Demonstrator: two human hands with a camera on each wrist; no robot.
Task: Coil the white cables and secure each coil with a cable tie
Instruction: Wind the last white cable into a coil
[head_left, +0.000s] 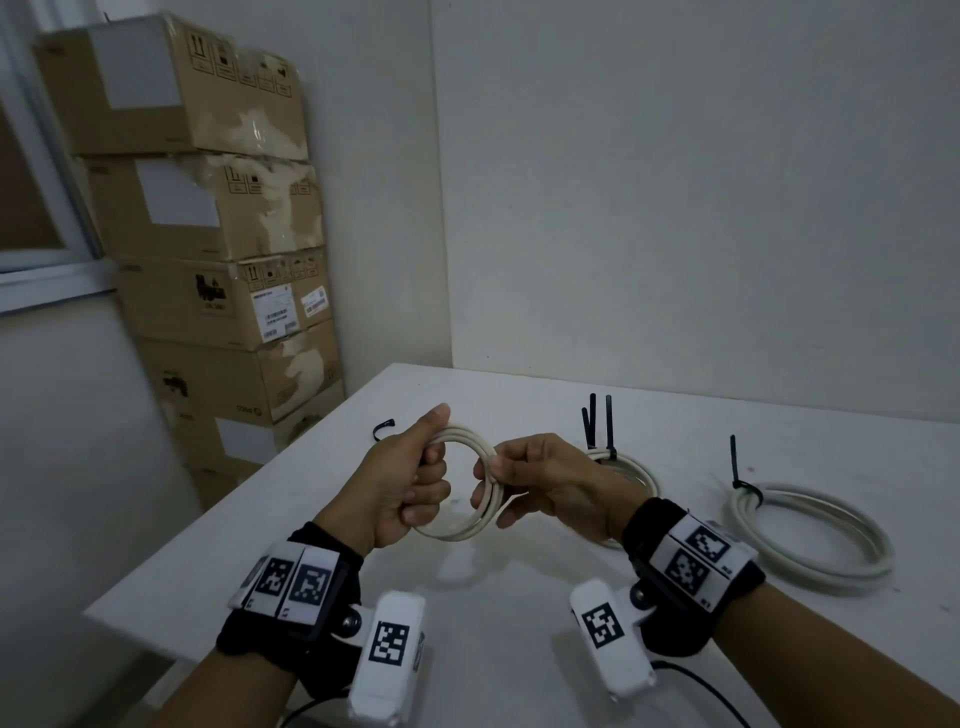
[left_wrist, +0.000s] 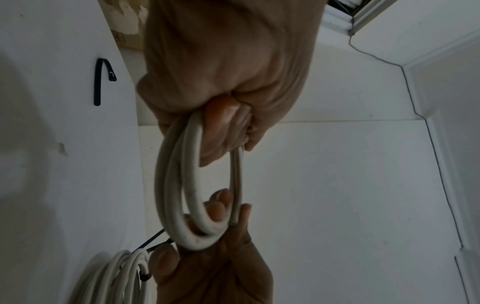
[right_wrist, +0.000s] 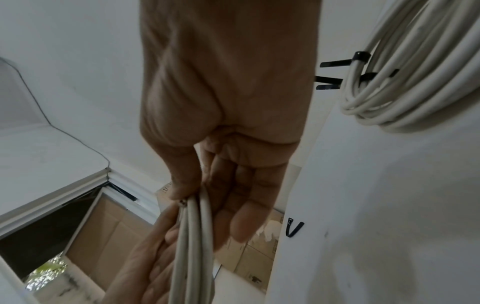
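Observation:
A small coil of white cable (head_left: 480, 486) is held upright above the white table (head_left: 519, 613) between both hands. My left hand (head_left: 415, 478) grips its left side, fingers curled round the strands (left_wrist: 182, 174). My right hand (head_left: 524, 480) pinches its right side, thumb and fingers on the strands (right_wrist: 193, 226), where a cut cable end shows. A loose black cable tie (head_left: 383, 429) lies bent on the table beyond my left hand; it also shows in the wrist views (left_wrist: 102, 80) (right_wrist: 293, 228).
Two tied coils lie on the table: one (head_left: 631, 470) just behind my right hand with black tie tails standing up, a larger one (head_left: 810, 530) at the right. Stacked cardboard boxes (head_left: 218, 260) stand left of the table. The wall runs close behind.

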